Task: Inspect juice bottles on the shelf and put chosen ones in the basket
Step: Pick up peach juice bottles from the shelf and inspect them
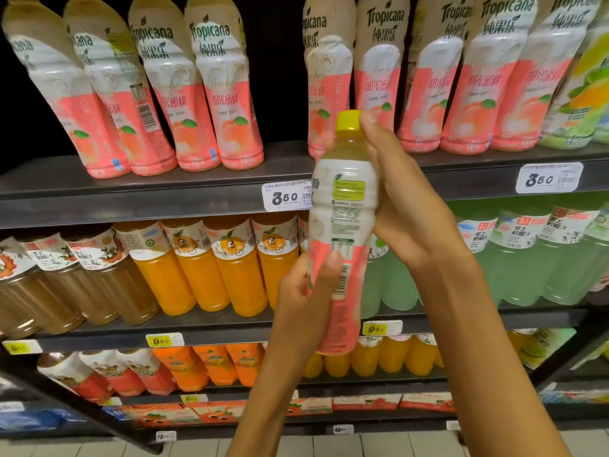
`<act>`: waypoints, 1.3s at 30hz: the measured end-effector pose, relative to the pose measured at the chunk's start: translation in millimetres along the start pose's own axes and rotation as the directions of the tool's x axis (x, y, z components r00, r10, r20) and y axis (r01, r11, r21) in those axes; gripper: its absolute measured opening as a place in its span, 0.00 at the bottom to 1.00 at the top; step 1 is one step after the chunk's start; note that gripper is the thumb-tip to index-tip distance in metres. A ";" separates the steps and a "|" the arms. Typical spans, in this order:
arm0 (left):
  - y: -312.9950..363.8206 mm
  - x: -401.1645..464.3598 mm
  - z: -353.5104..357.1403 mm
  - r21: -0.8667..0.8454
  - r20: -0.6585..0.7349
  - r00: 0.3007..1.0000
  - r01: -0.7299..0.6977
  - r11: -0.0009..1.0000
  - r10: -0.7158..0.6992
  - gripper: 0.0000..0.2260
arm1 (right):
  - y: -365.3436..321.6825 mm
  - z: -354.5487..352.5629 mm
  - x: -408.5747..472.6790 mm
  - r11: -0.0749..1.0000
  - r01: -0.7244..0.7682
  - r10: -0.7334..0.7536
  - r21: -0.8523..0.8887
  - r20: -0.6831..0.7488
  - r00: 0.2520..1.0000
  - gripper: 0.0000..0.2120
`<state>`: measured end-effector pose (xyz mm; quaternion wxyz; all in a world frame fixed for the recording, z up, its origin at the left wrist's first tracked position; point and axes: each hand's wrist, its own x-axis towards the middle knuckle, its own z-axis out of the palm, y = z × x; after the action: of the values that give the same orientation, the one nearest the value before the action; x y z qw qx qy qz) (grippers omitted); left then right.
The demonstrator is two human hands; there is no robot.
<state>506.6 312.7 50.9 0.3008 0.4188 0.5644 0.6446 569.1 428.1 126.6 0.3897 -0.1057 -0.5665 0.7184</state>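
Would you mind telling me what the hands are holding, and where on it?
Peach juice bottle: left hand grips its lower body, right hand its neck and upper body.

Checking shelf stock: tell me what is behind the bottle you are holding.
Behind the held bottle show a peach bottle, a shelf price tag and part of an orange bottle. Anything directly behind is covered.

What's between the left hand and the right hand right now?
In the head view, the peach juice bottle: left hand grips its lower part, right hand its upper part.
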 end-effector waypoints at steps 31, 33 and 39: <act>0.3 4.2 -9.5 -0.132 0.123 0.972 0.215 0.968 -0.200 0.28 | 3.4 8.3 -0.1 0.998 -0.008 0.009 0.066 -0.017 1.000 0.11; 2.1 3.8 -13.1 -0.064 0.081 0.981 0.181 0.981 -0.175 0.25 | 1.9 8.6 -2.3 1.000 0.022 -0.022 -0.004 -0.042 0.999 0.13; 2.2 3.7 -6.8 -0.013 -0.040 0.993 0.107 0.994 -0.108 0.37 | 1.4 9.8 -8.4 0.998 0.039 -0.037 -0.045 0.058 0.998 0.16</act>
<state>499.1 312.3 53.7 0.3258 0.3731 0.5888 0.6388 568.4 415.2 126.3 0.3845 -0.0835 -0.5957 0.7002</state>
